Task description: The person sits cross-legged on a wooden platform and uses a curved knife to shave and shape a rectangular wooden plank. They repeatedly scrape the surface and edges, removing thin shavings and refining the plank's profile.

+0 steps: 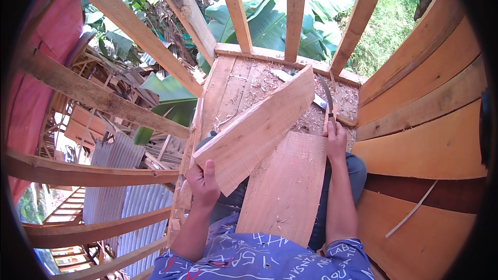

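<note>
My left hand [203,182] is closed on the lower left end of a thick wooden board [259,127], its thumb on the near face. The board slants up and away to the right, its far end close to the floor shavings. My right hand [336,137] grips a curved knife [328,93] by its dark handle, the narrow blade pointing away from me, just right of the board's far end. Across my lap lies a second flat board [285,192] with bits of shavings on it; its near end meets my shirt. The right hand is beside its far right corner.
Shavings [306,119] cover the plank floor [215,85]. A long pale blade [319,101] lies partly behind the raised board. Wooden slats [294,15] rail the far and left sides, and a plank wall [420,140] stands at right. Outside are corrugated sheets [111,176] and banana leaves [267,23].
</note>
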`<move>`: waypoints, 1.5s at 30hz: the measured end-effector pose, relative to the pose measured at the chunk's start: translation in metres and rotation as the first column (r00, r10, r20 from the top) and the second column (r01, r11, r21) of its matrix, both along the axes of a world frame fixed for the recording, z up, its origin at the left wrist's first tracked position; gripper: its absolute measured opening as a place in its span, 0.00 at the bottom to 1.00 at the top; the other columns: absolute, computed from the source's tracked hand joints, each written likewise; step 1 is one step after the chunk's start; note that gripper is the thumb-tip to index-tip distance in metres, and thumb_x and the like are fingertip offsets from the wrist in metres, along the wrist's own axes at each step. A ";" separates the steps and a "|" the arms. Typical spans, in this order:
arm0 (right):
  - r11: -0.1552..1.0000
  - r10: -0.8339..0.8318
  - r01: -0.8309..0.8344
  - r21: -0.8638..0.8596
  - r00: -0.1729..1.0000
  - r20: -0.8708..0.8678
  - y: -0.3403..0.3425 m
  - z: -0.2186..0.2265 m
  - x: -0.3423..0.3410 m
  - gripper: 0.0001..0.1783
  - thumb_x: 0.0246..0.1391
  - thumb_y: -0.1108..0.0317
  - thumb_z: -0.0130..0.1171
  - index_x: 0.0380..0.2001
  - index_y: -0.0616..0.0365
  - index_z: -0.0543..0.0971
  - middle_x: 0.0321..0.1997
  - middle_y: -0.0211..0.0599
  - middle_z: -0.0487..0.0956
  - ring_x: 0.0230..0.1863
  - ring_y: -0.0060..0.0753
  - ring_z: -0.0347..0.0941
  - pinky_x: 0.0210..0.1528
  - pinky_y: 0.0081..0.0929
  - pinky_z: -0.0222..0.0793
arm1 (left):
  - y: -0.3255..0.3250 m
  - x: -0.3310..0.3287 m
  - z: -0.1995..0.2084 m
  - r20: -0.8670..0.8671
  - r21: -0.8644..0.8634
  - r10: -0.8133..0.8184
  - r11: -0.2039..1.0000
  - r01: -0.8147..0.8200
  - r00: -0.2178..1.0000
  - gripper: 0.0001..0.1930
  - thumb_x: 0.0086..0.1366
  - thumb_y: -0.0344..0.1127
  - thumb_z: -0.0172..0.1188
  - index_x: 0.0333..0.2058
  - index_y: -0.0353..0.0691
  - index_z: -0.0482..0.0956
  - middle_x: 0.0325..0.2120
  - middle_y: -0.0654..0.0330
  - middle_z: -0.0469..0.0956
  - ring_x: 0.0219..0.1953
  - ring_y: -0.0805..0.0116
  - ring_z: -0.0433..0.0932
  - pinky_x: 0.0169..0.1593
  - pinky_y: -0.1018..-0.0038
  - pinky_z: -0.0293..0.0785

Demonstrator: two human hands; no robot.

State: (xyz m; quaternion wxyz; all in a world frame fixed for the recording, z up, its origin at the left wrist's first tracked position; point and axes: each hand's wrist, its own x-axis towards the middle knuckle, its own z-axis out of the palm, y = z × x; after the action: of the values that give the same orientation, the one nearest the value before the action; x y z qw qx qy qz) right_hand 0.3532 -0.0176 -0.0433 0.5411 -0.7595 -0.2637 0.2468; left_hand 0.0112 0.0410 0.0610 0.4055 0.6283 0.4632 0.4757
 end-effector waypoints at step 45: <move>0.782 0.621 -0.605 -0.152 0.733 0.279 -0.023 0.106 -0.150 0.19 0.58 0.56 0.57 0.22 0.59 0.73 0.15 0.49 0.73 0.19 0.53 0.73 0.21 0.42 0.66 | -0.039 0.018 0.042 -0.179 -0.355 -0.344 0.896 0.266 0.922 0.14 0.60 0.32 0.61 0.42 0.28 0.77 0.24 0.53 0.82 0.27 0.76 0.81 0.29 0.76 0.74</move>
State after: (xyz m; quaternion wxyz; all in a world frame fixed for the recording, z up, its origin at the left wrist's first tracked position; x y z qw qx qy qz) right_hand 0.2033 -0.0407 0.0626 0.3610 -0.6726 -0.5752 0.2939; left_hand 0.0296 0.0023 0.1031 0.5147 0.6705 0.4750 0.2448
